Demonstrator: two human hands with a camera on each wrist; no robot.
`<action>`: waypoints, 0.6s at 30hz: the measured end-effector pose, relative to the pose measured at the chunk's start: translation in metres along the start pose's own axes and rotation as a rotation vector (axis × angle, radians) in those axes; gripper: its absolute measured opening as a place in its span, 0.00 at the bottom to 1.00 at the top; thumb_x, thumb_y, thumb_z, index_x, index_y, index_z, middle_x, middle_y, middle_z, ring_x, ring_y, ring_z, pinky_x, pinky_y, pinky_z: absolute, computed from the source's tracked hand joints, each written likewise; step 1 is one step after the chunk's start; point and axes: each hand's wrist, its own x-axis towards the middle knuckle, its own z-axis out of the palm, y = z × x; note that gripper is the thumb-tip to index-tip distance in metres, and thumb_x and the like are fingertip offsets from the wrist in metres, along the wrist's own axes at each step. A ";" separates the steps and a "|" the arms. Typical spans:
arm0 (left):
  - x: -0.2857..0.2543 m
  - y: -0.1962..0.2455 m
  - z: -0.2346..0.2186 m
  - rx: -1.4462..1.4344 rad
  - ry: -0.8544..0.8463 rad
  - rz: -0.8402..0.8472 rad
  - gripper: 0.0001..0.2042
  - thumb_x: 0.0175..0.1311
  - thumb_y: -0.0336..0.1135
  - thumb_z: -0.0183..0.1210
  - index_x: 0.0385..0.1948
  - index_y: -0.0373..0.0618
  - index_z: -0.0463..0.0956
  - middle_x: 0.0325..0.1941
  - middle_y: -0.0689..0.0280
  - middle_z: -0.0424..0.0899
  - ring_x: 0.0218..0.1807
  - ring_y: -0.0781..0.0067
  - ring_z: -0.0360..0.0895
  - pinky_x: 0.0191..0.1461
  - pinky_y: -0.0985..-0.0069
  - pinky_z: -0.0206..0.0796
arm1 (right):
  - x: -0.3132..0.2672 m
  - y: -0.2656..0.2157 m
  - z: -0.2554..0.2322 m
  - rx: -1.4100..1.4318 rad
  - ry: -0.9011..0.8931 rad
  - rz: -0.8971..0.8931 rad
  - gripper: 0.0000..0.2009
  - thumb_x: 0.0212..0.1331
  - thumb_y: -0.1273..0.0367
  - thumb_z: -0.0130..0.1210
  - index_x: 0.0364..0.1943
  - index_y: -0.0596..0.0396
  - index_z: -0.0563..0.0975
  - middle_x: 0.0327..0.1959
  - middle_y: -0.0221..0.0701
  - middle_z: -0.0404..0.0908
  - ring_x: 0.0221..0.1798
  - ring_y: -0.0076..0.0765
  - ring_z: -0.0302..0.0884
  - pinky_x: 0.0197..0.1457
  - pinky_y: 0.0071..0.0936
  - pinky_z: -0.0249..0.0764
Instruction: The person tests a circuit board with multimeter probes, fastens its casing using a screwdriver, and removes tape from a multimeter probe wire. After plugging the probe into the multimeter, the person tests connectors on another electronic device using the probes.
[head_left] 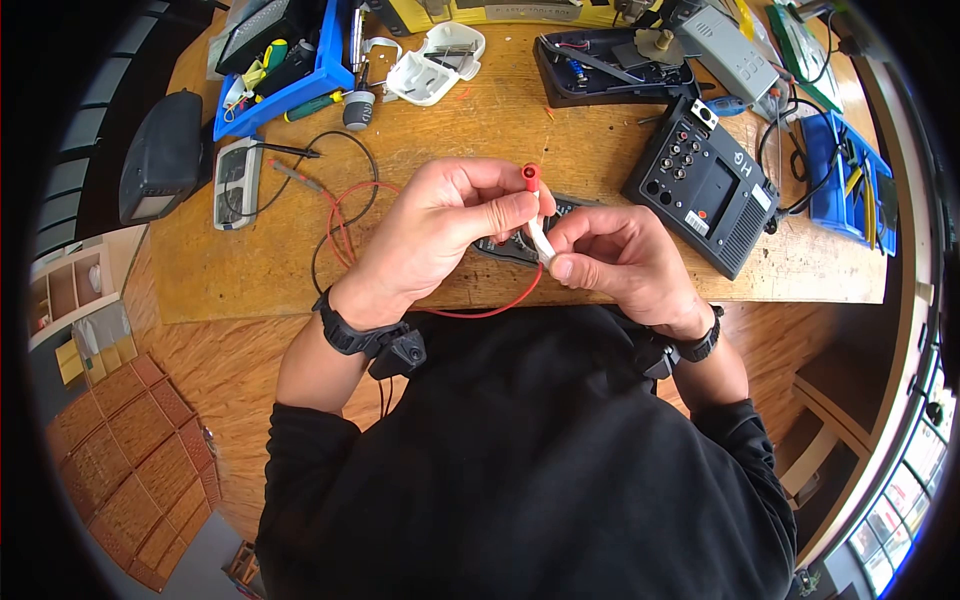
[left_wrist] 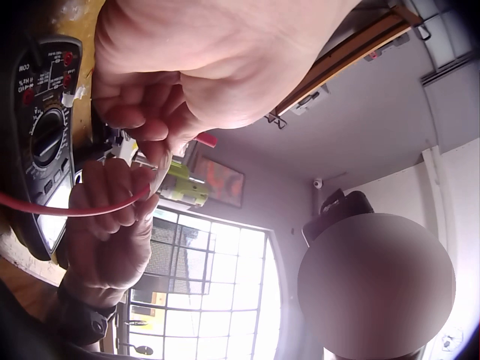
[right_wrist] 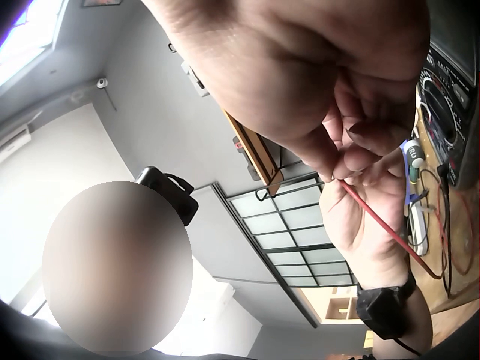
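My left hand (head_left: 425,225) pinches a red test-lead plug (head_left: 531,178) between thumb and fingers, its round end pointing away from me. White wrapping (head_left: 541,240) covers the lead just below the plug. Beside it, my right hand (head_left: 625,260) pinches the near end of the wrapped part between thumb and forefinger. From there the red lead (head_left: 490,313) loops left along the table's front edge. A black multimeter (left_wrist: 49,139) with a dial lies under the hands, mostly hidden by them in the head view. Its dial and red sockets show in the left wrist view.
At left are a black lead (head_left: 318,262), a white-and-grey device (head_left: 237,183) and a blue bin (head_left: 335,60) of tools. A white open case (head_left: 437,65) sits at the back. A black box with sockets (head_left: 705,185) and another blue bin (head_left: 850,180) stand at right.
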 end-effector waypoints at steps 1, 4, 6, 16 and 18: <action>0.000 0.000 0.001 -0.013 0.012 0.012 0.11 0.77 0.36 0.66 0.47 0.36 0.87 0.42 0.68 0.88 0.41 0.82 0.76 0.48 0.80 0.67 | 0.000 -0.001 -0.001 0.010 -0.001 -0.004 0.09 0.70 0.73 0.70 0.49 0.63 0.85 0.42 0.25 0.86 0.43 0.16 0.78 0.48 0.19 0.74; -0.001 0.000 0.004 -0.004 0.042 0.041 0.10 0.77 0.34 0.66 0.47 0.35 0.87 0.41 0.67 0.87 0.41 0.81 0.75 0.48 0.80 0.67 | -0.001 -0.002 -0.001 -0.002 0.000 -0.011 0.09 0.70 0.73 0.70 0.50 0.62 0.85 0.41 0.24 0.86 0.42 0.16 0.78 0.47 0.19 0.74; -0.001 0.001 0.005 0.018 0.059 0.058 0.10 0.77 0.34 0.66 0.48 0.35 0.87 0.41 0.66 0.87 0.41 0.81 0.75 0.48 0.80 0.67 | -0.001 -0.004 0.000 -0.013 -0.002 -0.017 0.08 0.72 0.72 0.69 0.49 0.61 0.85 0.41 0.22 0.86 0.42 0.14 0.78 0.47 0.17 0.74; -0.003 -0.001 0.003 0.064 0.031 0.075 0.11 0.78 0.34 0.64 0.49 0.34 0.85 0.40 0.66 0.87 0.40 0.81 0.74 0.48 0.80 0.67 | -0.005 -0.002 0.000 -0.014 -0.007 -0.016 0.07 0.73 0.72 0.68 0.49 0.61 0.86 0.41 0.21 0.86 0.43 0.12 0.78 0.47 0.17 0.75; -0.003 -0.001 0.002 0.064 0.021 0.074 0.11 0.79 0.35 0.64 0.49 0.34 0.85 0.40 0.66 0.87 0.40 0.81 0.74 0.48 0.80 0.67 | -0.006 -0.004 0.000 -0.007 -0.019 -0.005 0.07 0.72 0.72 0.68 0.49 0.61 0.86 0.41 0.22 0.86 0.43 0.13 0.79 0.48 0.17 0.76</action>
